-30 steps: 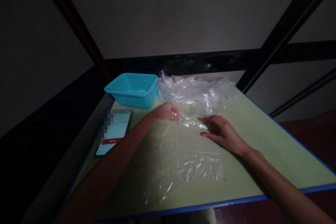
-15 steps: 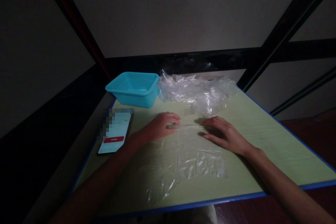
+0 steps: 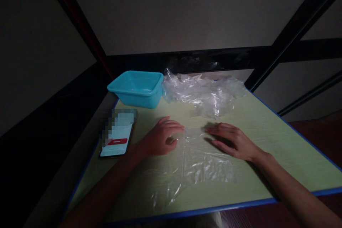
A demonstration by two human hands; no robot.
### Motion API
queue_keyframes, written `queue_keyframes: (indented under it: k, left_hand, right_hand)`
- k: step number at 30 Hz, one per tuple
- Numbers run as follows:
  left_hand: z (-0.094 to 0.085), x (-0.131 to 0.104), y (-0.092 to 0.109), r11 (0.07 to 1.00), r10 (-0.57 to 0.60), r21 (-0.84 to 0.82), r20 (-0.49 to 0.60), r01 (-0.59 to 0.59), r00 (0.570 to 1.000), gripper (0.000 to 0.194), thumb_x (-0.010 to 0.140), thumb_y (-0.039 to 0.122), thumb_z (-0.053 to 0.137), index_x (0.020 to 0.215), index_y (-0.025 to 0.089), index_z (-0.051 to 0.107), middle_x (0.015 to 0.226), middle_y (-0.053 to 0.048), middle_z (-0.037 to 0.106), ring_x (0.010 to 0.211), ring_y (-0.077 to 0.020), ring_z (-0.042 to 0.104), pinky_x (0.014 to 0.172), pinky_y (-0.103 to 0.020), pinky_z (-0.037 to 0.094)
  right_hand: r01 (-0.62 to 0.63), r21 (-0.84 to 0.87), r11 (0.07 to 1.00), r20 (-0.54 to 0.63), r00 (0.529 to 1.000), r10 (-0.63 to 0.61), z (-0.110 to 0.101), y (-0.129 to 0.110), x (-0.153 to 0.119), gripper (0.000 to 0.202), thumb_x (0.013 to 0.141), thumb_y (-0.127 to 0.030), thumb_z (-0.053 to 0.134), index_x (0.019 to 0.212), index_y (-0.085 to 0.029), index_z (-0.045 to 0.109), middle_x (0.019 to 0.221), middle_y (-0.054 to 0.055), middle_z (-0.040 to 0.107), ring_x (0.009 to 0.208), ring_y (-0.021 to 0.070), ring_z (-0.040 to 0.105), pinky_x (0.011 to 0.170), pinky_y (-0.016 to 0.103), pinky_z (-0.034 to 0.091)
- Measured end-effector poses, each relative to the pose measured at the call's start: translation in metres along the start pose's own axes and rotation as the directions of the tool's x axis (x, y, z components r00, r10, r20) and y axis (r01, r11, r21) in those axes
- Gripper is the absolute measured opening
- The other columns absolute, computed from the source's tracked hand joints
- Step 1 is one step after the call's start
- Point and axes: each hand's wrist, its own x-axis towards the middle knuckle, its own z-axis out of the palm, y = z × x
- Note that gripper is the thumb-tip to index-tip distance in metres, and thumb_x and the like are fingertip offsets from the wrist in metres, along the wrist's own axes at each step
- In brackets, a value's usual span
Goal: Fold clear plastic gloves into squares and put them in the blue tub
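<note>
A clear plastic bag (image 3: 205, 165) lies spread flat on the table in front of me. My left hand (image 3: 163, 138) rests at the bag's upper left edge, thumb and fingers apart, fingertips on the film. At the upper right edge, my right hand (image 3: 232, 140) touches the bag with its fingertips, its thumb held away from the fingers. Neither hand is closed round anything. Behind both hands lies a crumpled heap of clear plastic bags (image 3: 203, 91).
A blue plastic basin (image 3: 139, 98) stands at the table's back left corner, beside the heap. A phone (image 3: 117, 142) with a lit screen lies at the left edge. The pale table (image 3: 283, 156) has a blue rim, and a wall rises behind it.
My left hand has opened, its thumb moving down away from the fingers. My right hand has shifted slightly down and right. The view has shifted a little.
</note>
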Motion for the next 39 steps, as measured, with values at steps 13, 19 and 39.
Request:
queue_keyframes:
  k: [13,19,39]
  left_hand:
    - [0.006,-0.002,0.01,0.98,0.082,0.16,0.215,-0.118,0.973,0.061,0.084,0.044,0.049,0.134,0.011,0.036,0.143,-0.015,0.036,0.135,-0.0228,0.029,0.112,-0.047,0.012]
    - [0.011,-0.002,0.016,0.97,0.058,0.211,0.274,-0.119,0.96,0.069,0.085,0.052,0.046,0.136,0.008,0.031,0.146,-0.017,0.029,0.137,-0.0233,0.024,0.112,-0.044,0.015]
    - [0.019,-0.001,0.02,0.956,0.016,0.267,0.37,-0.123,0.929,0.078,0.084,0.054,0.047,0.14,0.004,0.021,0.15,-0.018,0.016,0.14,-0.0235,0.01,0.114,-0.038,0.01]
  right_hand:
    - [0.073,0.032,0.997,0.216,0.973,-0.078,0.005,-0.004,0.006,0.06,0.091,-0.045,0.039,0.141,-0.014,0.03,0.138,0.014,0.044,0.128,0.0253,0.039,0.105,0.052,0.032]
    - [0.109,0.024,0.994,0.287,0.952,-0.111,0.009,-0.006,0.005,0.063,0.091,-0.047,0.039,0.139,-0.007,0.032,0.139,0.019,0.04,0.131,0.0253,0.033,0.105,0.048,0.034]
    - [0.094,-0.052,0.994,0.371,0.926,-0.068,0.014,-0.008,-0.002,0.077,0.09,-0.055,0.033,0.145,-0.008,0.007,0.148,0.019,0.019,0.137,0.0255,0.016,0.109,0.049,0.025]
